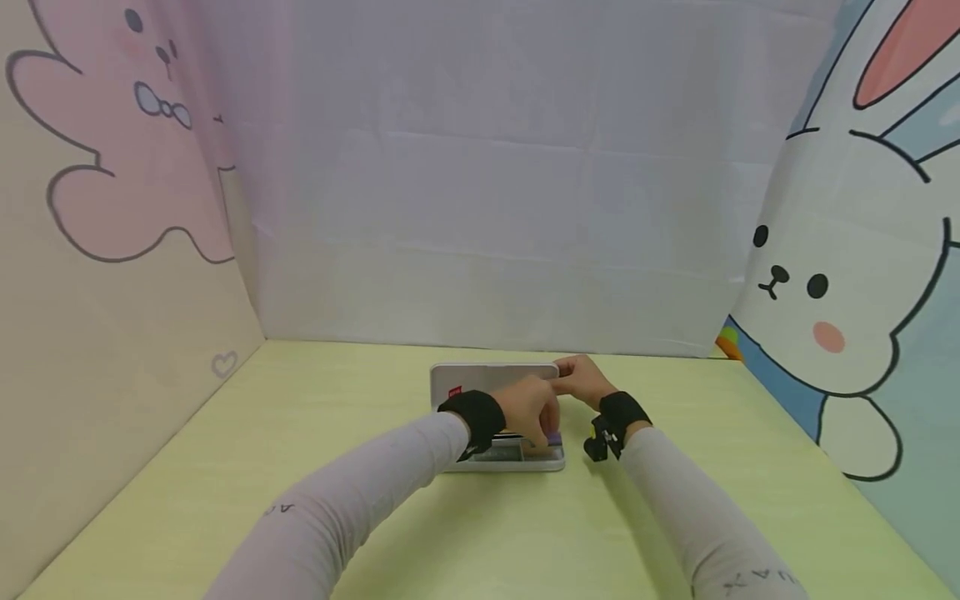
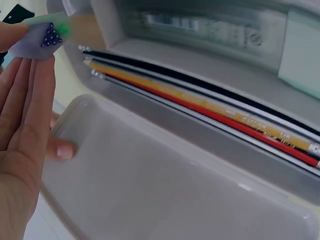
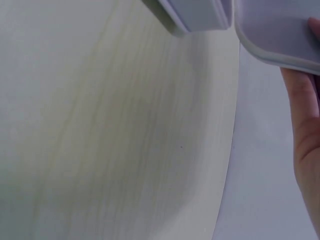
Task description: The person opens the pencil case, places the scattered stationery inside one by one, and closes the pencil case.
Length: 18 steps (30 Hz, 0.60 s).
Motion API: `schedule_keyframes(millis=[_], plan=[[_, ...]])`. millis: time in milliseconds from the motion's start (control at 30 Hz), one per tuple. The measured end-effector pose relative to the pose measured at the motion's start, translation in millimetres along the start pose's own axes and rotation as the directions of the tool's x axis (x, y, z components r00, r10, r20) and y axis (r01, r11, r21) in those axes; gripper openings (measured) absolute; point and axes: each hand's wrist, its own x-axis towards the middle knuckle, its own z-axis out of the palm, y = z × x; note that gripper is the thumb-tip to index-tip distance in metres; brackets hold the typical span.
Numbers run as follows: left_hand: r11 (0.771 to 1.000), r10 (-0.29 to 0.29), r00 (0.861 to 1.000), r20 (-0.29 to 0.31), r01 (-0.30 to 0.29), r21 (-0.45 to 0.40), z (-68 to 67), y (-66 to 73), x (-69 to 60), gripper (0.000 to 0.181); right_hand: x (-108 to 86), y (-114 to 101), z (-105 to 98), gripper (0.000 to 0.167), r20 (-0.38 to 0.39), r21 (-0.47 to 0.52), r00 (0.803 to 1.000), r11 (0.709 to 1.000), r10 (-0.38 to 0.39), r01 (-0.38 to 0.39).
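A pale pencil case stands on the table with its lid raised. My left hand is over the right end of the case. In the left wrist view, its thumb and fingers pinch a small purple block with a grape print, perhaps an eraser; a tan part shows beside it. Several pencils lie lengthwise in the case, beside a clear item with printed markings and a pale green piece. My right hand grips the lid's right edge, with fingers on both faces in the right wrist view.
The case rests on a yellow wood-grain table. A white sheet hangs behind the table, and cartoon-printed panels stand at the sides. Black bands circle both wrists, and a small black device hangs under the right one.
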Motion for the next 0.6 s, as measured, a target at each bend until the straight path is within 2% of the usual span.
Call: schedule_keyframes(millis=[167, 600], plan=[[1.0, -0.018, 1.0, 0.004, 0.018, -0.009, 7.2, -4.0, 0.6, 0.014, -1.2, -0.8, -1.0, 0.018, 0.016, -0.001, 1.0, 1.0, -0.019, 0.019], [0.999, -0.019, 0.999, 0.028, 0.019, 0.027, 11.3, -4.2, -0.7, 0.014, -0.1, 1.6, 0.0, 0.024, 0.013, 0.0, 1.0, 1.0, -0.006, 0.006]])
